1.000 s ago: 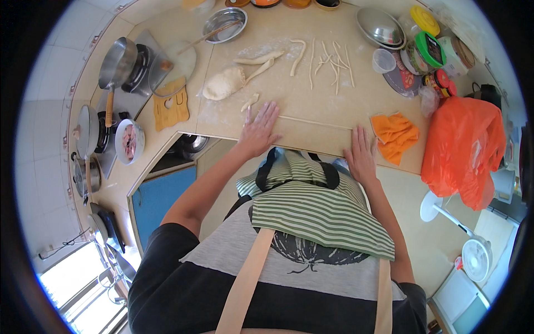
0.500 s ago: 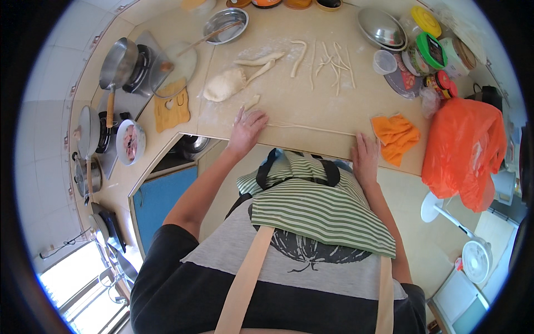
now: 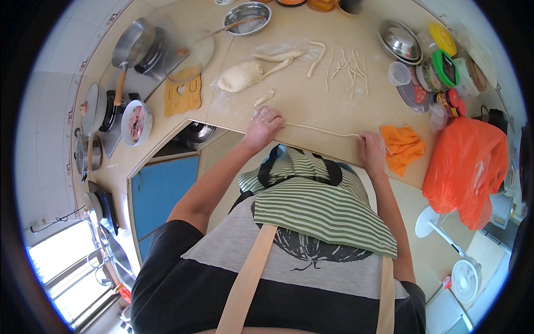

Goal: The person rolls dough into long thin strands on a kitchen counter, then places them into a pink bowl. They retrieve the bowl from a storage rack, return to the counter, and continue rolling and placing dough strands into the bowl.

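Observation:
A long, thin dough strand (image 3: 321,129) stretches between my hands along the counter's near edge. My left hand (image 3: 264,129) is closed at its left end, fingers curled; my right hand (image 3: 372,151) pinches its right end. Just beyond my left hand lies a short dough piece (image 3: 265,98). A pale dough lump (image 3: 240,76) sits farther back, with thick dough strips (image 3: 278,57) beside it. Farther right are a bent dough strip (image 3: 317,58) and several thin dough strands (image 3: 349,69), some crossing each other.
An orange cloth (image 3: 403,147) and a red plastic bag (image 3: 464,172) lie at the right, below jars and a steel bowl (image 3: 400,40). At the left are a wooden board (image 3: 183,97), a bowl of meat (image 3: 136,122) and pans. Another steel bowl (image 3: 247,19) holds chopsticks.
My flat, spread fingers have curled in and closed on the ends of the dough strand. The view has shifted slightly, so the counter things appear farther right.

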Demonstrator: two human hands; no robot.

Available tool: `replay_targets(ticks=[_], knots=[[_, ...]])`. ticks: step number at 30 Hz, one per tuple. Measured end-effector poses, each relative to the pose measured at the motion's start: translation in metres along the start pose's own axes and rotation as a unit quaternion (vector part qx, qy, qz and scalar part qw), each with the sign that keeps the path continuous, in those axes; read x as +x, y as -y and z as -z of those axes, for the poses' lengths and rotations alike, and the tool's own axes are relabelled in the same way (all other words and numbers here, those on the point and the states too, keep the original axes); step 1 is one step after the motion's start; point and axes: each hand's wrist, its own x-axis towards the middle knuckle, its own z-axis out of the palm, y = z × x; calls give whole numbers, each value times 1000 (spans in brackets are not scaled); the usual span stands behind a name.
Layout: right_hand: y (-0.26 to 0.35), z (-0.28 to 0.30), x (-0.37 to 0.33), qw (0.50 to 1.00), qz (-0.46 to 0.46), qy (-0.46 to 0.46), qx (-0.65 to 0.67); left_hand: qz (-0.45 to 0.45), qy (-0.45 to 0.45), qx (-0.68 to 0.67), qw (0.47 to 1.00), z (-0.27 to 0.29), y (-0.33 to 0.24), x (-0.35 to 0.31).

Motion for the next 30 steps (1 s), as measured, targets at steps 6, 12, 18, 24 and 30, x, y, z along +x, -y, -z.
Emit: replay_targets(ticks=[6, 12, 18, 24, 30], knots=[[3, 22, 19, 988, -81, 69, 113, 34, -25, 2, 999, 16, -6, 3], [4, 15, 43, 987, -21, 73, 142, 122, -29, -3, 992, 47, 13, -12], [13, -8, 49, 998, 25, 58, -7, 124, 10, 51, 991, 37, 6, -23], [66, -33, 51, 980, 32, 188, -49, 108, 107, -2, 988, -19, -48, 16], [74, -33, 41, 957, 43, 281, -53, 63, 197, 14, 978, -33, -50, 10]])
